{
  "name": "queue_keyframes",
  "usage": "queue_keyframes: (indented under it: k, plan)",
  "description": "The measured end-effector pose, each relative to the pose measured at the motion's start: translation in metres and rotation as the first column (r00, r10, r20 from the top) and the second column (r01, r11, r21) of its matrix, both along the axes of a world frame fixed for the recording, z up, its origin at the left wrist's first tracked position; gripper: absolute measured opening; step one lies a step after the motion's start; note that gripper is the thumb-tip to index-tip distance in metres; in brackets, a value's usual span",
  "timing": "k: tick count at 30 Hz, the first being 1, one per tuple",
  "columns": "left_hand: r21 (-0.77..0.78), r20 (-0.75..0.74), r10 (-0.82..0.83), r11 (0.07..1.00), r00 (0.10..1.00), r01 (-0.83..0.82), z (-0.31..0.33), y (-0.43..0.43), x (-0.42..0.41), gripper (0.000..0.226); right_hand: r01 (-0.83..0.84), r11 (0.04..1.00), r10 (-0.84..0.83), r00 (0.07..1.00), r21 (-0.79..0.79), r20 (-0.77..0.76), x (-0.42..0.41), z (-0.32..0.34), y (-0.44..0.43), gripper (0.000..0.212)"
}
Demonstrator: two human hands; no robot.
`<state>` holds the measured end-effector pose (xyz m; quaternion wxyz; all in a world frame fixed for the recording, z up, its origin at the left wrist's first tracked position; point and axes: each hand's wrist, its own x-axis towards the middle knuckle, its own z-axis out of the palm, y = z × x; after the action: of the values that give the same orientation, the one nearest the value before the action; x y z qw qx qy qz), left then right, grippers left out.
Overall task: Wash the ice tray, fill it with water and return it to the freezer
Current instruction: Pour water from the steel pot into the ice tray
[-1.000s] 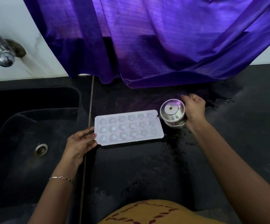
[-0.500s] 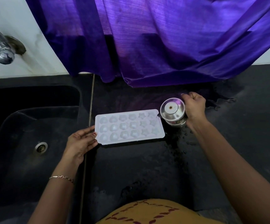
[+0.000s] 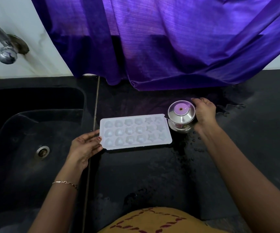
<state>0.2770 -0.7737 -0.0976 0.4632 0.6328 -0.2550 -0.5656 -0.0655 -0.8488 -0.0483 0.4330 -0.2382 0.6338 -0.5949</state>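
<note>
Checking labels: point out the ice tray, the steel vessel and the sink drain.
ice tray point(image 3: 135, 132), head view, middle row of moulds.
steel vessel point(image 3: 182, 119), head view, shiny sloping side.
sink drain point(image 3: 42, 151), head view, centre of the metal strainer.

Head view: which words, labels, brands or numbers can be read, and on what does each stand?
None can be read.
Steel vessel: a small red sticker, too small and blurred to read.
Ice tray: no text visible.
</note>
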Motion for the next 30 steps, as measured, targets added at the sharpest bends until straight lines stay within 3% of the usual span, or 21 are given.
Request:
queue_keyframes:
  k: [30]
  plan:
    - [0.017, -0.022, -0.023, 1.0, 0.999, 0.023, -0.002, -0.002, 0.005, 0.027, -0.123, 0.991, 0.106, 0.966, -0.059, -0.235, 0.032, 0.025, -0.013, 0.047]
